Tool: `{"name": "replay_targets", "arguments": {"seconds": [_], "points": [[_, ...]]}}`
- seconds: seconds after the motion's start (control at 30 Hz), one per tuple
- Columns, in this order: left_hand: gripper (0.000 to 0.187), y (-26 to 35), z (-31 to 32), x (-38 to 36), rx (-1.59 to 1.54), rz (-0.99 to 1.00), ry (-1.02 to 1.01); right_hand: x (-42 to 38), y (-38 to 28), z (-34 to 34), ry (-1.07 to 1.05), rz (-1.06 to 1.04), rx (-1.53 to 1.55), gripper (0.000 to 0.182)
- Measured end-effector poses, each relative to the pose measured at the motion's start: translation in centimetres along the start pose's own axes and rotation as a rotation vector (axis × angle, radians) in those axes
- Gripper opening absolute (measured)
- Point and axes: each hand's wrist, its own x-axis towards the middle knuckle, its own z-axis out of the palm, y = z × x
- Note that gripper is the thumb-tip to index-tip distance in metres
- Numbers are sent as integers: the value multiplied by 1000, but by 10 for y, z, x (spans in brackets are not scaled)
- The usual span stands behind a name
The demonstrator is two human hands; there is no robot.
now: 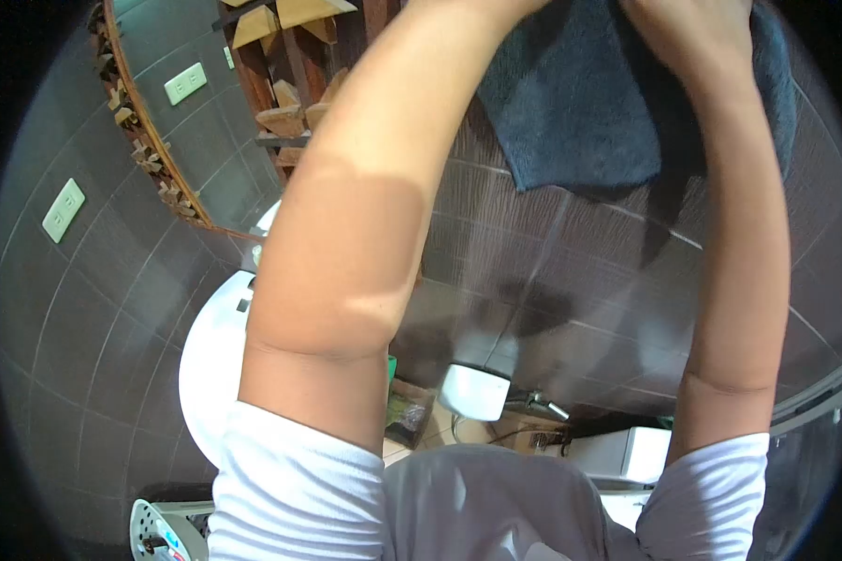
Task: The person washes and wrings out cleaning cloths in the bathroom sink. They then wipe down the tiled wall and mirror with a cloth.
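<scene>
A dark blue-grey towel [575, 112] hangs against the tiled wall in the upper right of the head view, its lower corner pointing down. Both my arms reach up toward it. My left hand [510, 6] is at the top edge, beside the towel's left side; only the wrist end shows. More of my right hand [692, 33] is visible, in front of the towel, with cloth on both sides of it. The fingers of both hands are cut off by the frame, so their grip on the towel is hidden.
At upper left hang a wood-framed mirror [150, 112] and a wooden rack [281, 84]. Below are a white sink [206, 365], a perforated plastic basket [150, 533], a white toilet-paper holder or box [475, 393] and a hand sprayer [538, 405]. A glass edge [819, 393] curves at right.
</scene>
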Motion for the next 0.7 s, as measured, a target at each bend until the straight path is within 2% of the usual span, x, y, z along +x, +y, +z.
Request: {"name": "replay_targets", "arguments": {"seconds": [0.03,0.17,0.2,0.23,0.3,0.33,0.37,0.4,0.53,0.57,0.63,0.67,0.7], "points": [[40,6,-6,-13,-24,-4,5,-12,-3,-7,-54,-4,99,39],[39,32,-41,-61,-48,-63,-191,-59,-29,-30,-163,29,98,40],[39,36,-47,-77,-86,-93,-230,-71,-33,-34,-97,-18,156,41],[39,41,-56,-88,-123,-126,-272,-88,-41,-39,-327,-54,-105,46],[42,51,-73,-111,-79,-179,-476,-111,-53,-50,-309,-50,-31,32],[44,56,-80,-122,-89,-203,-506,-130,-58,-47,-324,64,164,44],[46,60,-84,-135,-100,-226,-535,-146,-64,-49,-333,98,230,27],[34,59,-76,-162,-30,-165,-419,-159,-68,-53,-343,101,245,27],[29,77,-99,-213,-179,-246,-545,-211,-88,-69,-423,124,339,26],[29,81,-106,-224,-179,-252,-560,-221,-93,-75,-436,127,347,26],[30,89,-118,-249,-179,-254,-638,-243,-104,-88,-611,127,366,26],[38,91,-123,-266,-172,-237,-677,-256,-108,-92,-643,128,382,28],[38,93,-128,-279,-174,-241,-693,-271,-113,-95,-658,132,389,28]]}}
